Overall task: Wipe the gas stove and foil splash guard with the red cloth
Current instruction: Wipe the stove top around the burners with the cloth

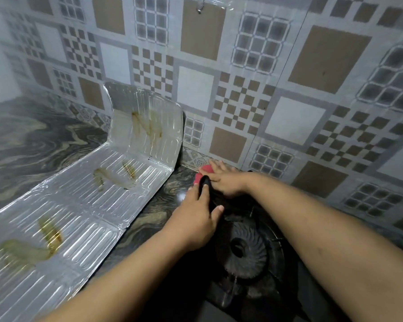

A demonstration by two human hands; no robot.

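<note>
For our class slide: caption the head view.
Right hand presses red cloth beside gas stove; stained foil splash guard waits.

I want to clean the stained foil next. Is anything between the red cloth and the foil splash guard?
Nothing visible stands in the way. The red cloth is under the right hand at the stove's far corner; the left hand holds that corner. Only bare countertop lies between the cloth and the foil splash guard.

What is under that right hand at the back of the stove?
A red cloth shows under the right hand, pressed at the far corner of the gas stove. The hand covers most of the cloth, so the surface beneath is hidden.
</note>
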